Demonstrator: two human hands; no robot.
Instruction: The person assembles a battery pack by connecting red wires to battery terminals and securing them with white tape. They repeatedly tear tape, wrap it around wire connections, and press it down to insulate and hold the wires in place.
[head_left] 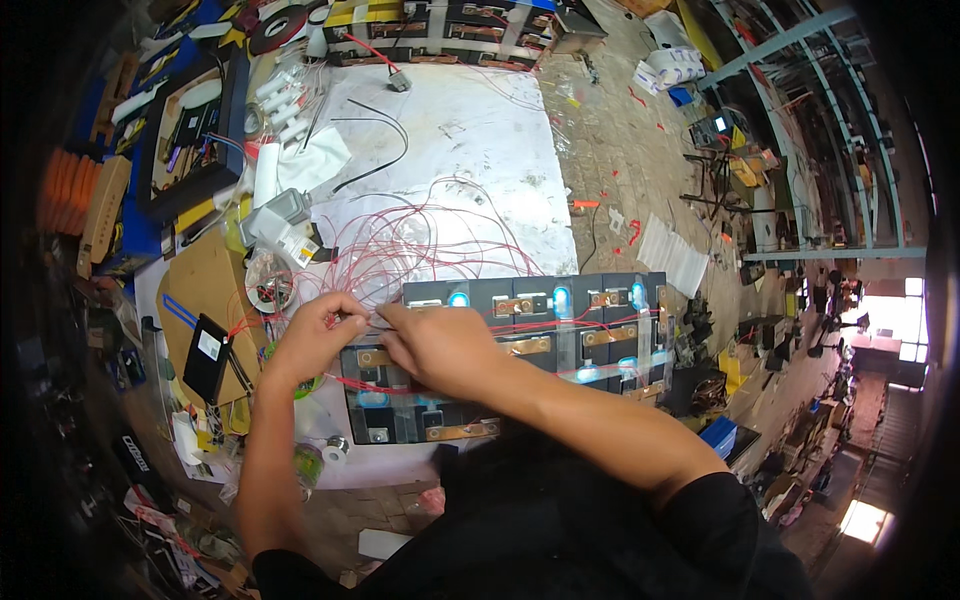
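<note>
A black battery pack point(482, 292) with copper bars, clear tape and pale blue patches lies in front of me on a white sheet. Thin red wires point(455, 208) loop loosely behind its left end, and more run along its top. Over the pack's left corner, my left hand point(312, 342) pinches the red wires between thumb and fingers. Close beside it, my right hand point(447, 352) reaches across the pack with fingers closed on the same wires. The gripped wire ends are too small to make out.
A spool of wire point(271, 283) and a black box with leads point(207, 345) sit left of my hands. A solder reel point(337, 447) stands near the front edge. Another battery pack point(440, 45) is at the far side. Metal shelving point(830, 130) rises at right.
</note>
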